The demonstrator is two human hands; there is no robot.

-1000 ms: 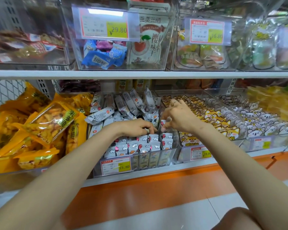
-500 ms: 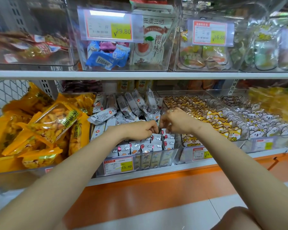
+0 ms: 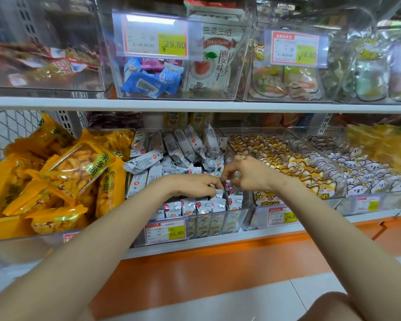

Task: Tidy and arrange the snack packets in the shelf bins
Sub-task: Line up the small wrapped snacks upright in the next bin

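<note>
The small silver packets (image 3: 202, 205) are sitting in the middle clear bin (image 3: 246, 216) on the lower shelf (image 3: 276, 236). In the front of the bin they are standing upright in close rows, so that their printed faces are showing through the clear wall. Behind them, the loose packets (image 3: 183, 149) are lying tilted and heaped on one another, so we judge that the tidying is only partly done.

We are working with both hands at the back edge of the neat rows, near the right side of the bin. Our right hand (image 3: 250, 174) is clenched, and its fingertips are pinching the top of one packet, probably to stand it in line with the others. Our left hand (image 3: 190, 185) is lying over the row with its fingers curled down onto the packet tops. We cannot tell whether it is grasping a packet or only steadying the row so that it is not falling over.

The price tag (image 3: 164, 231) is hanging on the front of this bin. To the left, yellow bags (image 3: 79, 167) are piling in their own bin, and to the right, cat-faced packets (image 3: 294, 167) are lining another.
</note>
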